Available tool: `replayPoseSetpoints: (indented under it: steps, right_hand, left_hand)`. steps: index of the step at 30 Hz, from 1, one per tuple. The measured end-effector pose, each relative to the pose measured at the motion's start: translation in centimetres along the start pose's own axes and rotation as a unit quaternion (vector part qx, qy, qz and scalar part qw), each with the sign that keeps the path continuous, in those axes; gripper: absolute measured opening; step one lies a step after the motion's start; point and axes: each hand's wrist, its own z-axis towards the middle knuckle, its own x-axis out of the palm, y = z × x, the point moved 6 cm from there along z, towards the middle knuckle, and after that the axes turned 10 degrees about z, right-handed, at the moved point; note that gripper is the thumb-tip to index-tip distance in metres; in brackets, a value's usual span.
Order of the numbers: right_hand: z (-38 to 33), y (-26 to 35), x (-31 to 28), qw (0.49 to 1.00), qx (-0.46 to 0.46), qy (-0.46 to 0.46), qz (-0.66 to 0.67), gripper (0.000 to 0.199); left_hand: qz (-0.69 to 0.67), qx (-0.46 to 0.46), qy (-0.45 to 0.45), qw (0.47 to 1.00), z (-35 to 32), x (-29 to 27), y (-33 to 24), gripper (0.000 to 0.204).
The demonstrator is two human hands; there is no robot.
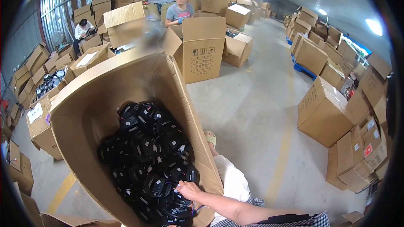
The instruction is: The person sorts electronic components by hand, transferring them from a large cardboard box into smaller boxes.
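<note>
A large open cardboard box stands in front of me, partly filled with black plastic electronic units that have short cables and small white plugs. My right hand reaches into its near right part. Its fingers are pinched on a small pale piece that looks like a wire connector. Thin coloured wires hang just below that hand. Close to the lower edge lies a black display unit, its face showing pale digits. Of my left hand only a sliver shows at the bottom edge; its fingers are hidden.
Another open carton stands just beyond the box. Behind it sits a person in a grey top; a second person sits farther left. Stacked cartons line the right side, some on a blue pallet. More cartons crowd the left.
</note>
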Motion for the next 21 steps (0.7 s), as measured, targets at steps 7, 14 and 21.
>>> replayPoseSetpoints:
  steps: [7, 14, 21]
  right_hand:
    - [-0.2, 0.2, -1.1, 1.000, 0.010, -0.011, 0.028, 0.012]
    - [-0.1, -0.9, 0.0, 0.982, 0.086, 0.009, 0.167, 0.009]
    - [0.8, 4.2, -5.2, 0.959, -0.072, -0.140, 0.238, 0.009]
  left_hand:
    - [-0.005, 0.007, 0.001, 1.000, -0.2, 0.1, 0.0, 0.020]
    - [-0.059, -0.007, -0.006, 0.998, -0.2, 0.7, 1.1, 0.022]
    - [0.020, 0.105, -0.048, 0.993, 0.1, -1.3, -2.7, 0.021]
